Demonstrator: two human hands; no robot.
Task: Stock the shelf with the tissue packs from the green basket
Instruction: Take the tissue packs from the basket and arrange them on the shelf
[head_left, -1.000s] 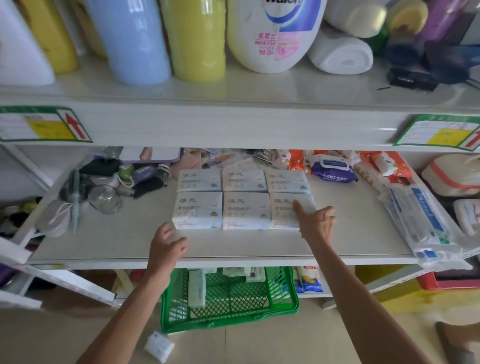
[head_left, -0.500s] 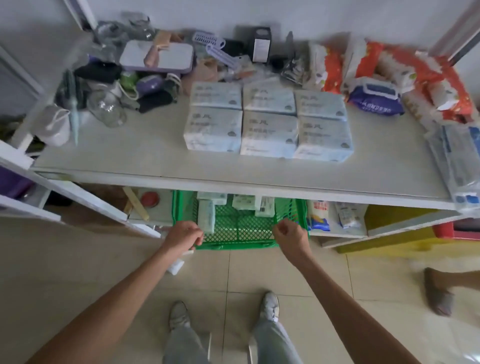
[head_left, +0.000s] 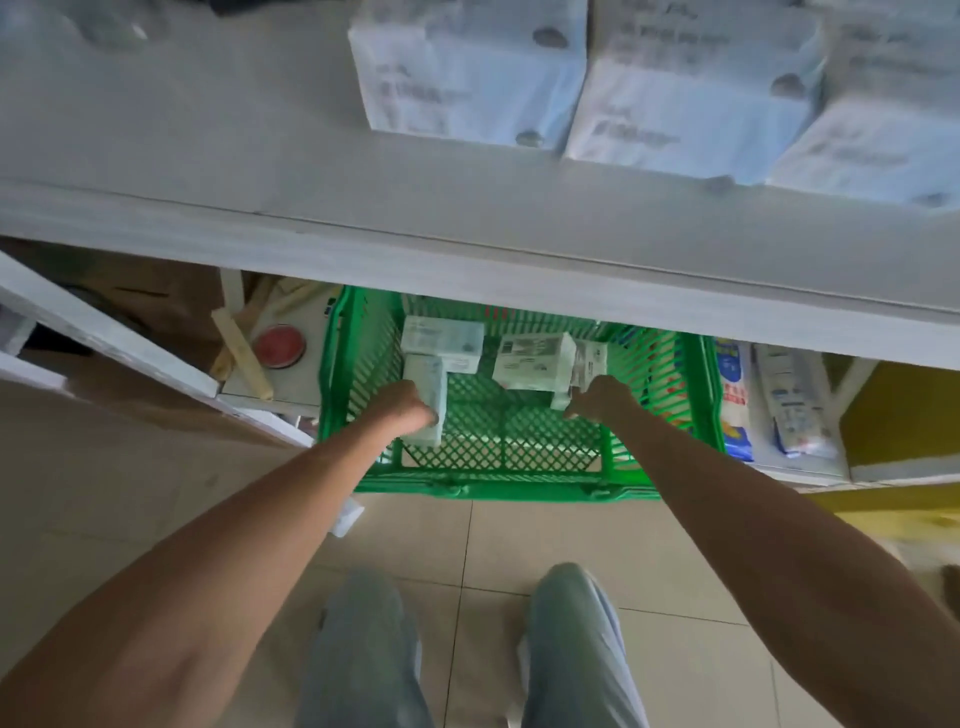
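The green basket (head_left: 514, 488) stands on the floor, half under the white shelf (head_left: 208, 156). Both my arms reach down into it. My left hand (head_left: 402, 410) is closed around an upright tissue pack (head_left: 431, 384) at the basket's left. My right hand (head_left: 597, 400) grips another tissue pack (head_left: 587, 364) at the right. Two more packs lie at the basket's back: one on the left (head_left: 441, 338), one in the middle (head_left: 530, 361). Stocked tissue packs (head_left: 467, 73) sit in a row on the shelf above.
A lower ledge left of the basket holds a red-lidded tin (head_left: 280, 345) and a wooden stick (head_left: 241, 353). Blue-and-white packets (head_left: 732, 400) stand right of the basket. A small white pack (head_left: 348, 514) lies on the tiled floor. My knees (head_left: 363, 649) show at the bottom.
My view has dropped from the shelf to the basket. Both hands left the shelf, came down over the basket's front rim and closed on packs inside.
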